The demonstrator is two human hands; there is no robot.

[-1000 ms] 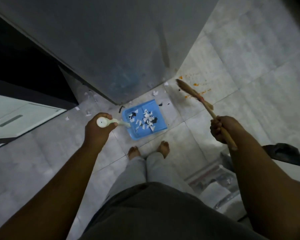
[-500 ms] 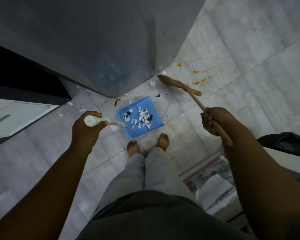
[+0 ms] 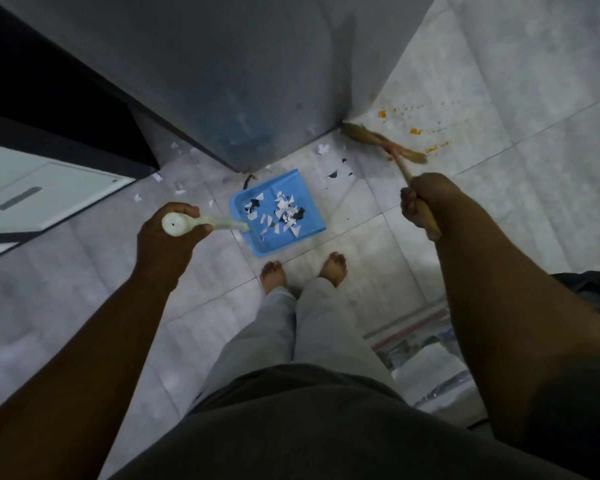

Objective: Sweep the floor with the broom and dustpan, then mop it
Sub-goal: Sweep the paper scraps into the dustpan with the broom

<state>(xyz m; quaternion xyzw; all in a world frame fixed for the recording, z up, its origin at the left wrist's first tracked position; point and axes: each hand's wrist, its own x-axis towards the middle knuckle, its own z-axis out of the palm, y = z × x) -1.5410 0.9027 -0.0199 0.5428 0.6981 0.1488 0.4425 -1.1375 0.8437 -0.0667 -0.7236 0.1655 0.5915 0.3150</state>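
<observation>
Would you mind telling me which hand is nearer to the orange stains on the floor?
Right. The right hand grips the broom just below the orange stains; the left hand holds the dustpan handle, well off on the dustpan's far side.

Arms bare, no sleeves visible; dark grey top (image 3: 291, 427); light grey trousers (image 3: 284, 327); feet (image 3: 333, 270) bare, unshod.
</observation>
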